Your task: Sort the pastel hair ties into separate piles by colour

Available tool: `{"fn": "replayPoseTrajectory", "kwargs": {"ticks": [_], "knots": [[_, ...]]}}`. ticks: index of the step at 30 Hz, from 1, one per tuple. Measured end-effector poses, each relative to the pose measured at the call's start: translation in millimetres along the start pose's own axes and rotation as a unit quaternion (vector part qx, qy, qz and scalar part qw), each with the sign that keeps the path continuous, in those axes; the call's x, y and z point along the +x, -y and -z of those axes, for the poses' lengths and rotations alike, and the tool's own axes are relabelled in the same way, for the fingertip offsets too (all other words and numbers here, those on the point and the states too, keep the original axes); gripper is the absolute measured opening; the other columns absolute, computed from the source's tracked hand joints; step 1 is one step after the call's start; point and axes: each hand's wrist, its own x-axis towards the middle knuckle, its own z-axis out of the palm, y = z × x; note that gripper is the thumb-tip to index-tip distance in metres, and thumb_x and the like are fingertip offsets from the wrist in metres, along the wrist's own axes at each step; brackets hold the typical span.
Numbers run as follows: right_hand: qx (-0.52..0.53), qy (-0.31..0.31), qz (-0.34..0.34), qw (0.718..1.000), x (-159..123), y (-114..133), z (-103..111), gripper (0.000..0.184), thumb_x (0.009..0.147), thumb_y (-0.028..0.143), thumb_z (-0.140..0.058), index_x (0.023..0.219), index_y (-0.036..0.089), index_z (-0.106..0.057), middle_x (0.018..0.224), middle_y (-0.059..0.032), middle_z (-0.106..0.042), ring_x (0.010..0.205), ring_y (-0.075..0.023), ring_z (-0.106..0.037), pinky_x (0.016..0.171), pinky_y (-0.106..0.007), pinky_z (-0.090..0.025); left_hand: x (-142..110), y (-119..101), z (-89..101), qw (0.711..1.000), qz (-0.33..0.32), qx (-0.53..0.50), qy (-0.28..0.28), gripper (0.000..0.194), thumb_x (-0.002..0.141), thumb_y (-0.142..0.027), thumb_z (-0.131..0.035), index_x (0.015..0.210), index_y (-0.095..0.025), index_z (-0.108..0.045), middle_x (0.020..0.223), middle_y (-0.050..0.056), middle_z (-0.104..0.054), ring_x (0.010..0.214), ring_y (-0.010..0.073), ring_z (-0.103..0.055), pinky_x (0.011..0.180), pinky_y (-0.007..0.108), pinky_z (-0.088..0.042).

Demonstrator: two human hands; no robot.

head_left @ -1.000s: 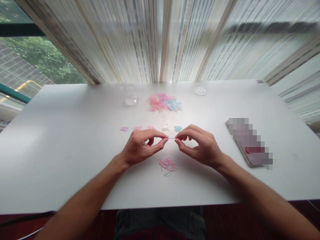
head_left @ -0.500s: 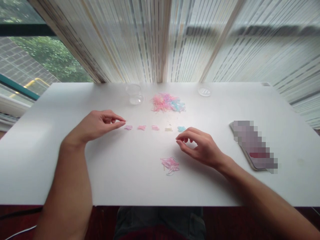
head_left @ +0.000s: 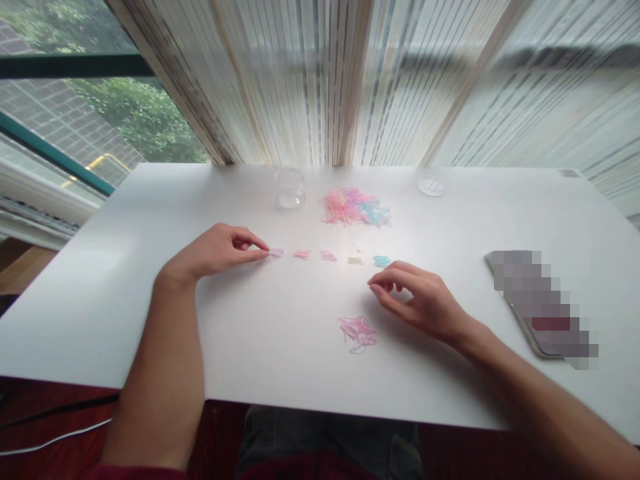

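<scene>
Left hand now closer, at left end of purple bands

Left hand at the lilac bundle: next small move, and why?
Probably part the left hand slightly and lift it straight off: its fingertips are close together at the left end of the lilac bundle, which lies in line with the pink bundle, so dragging could disturb the row. Whether they pinch a band isn't clear.

L hand at purple bundle, R hand nr blue bundle, wht tbl below
</scene>
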Motion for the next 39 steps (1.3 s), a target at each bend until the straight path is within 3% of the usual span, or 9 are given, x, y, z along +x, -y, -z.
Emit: {"fn": "replayPoseTrajectory", "kwargs": {"ticks": [10, 21, 39], "knots": [[-0.001, -0.001, 0.009, 1.0, -0.3, -1.1, -0.5, 0.01, 0.096, 0.016, -0.058, 0.092, 0.019, -0.067, 0.077, -0.0018, -0.062, 0.066, -0.0131, -0.059, 0.062, -0.027, -0.051, -1.3, -2.6, 1.5, 1.0, 0.006, -0.009, 0.006, 0.03, 0.074, -0.048, -0.073, 0.085, -0.022, -0.082, 0.057, 0.0, -0.056, 0.054, 0.0132, -0.045, 0.048, 0.023, -0.031], [0.0, 0.006, 0.006, 1.0, 0.4, -0.9, -0.7, 0.011, 0.095, 0.016, -0.058, 0.091, 0.019, -0.067, 0.076, -0.0019, -0.062, 0.066, -0.0131, -0.058, 0.061, -0.027, -0.05, -1.0, -1.9, 0.4, 0.999, 0.006, -0.033, 0.022, 0.025, 0.072, -0.044, -0.074, 0.081, -0.021, -0.08, 0.066, 0.001, -0.067, 0.058, 0.0143, -0.052, 0.05, 0.023, -0.035], [0.0, 0.022, 0.002, 1.0, -0.6, -1.0, -0.5, 0.011, 0.096, 0.017, -0.057, 0.092, 0.018, -0.067, 0.077, -0.0018, -0.063, 0.066, -0.0124, -0.058, 0.061, -0.026, -0.048, 0.6, 2.1, 0.1, 0.999, 0.029, -0.007, 0.026, 0.036, 0.073, -0.053, -0.073, 0.09, -0.022, -0.081, 0.067, 0.0, -0.063, 0.061, 0.0142, -0.05, 0.053, 0.023, -0.034]]}}
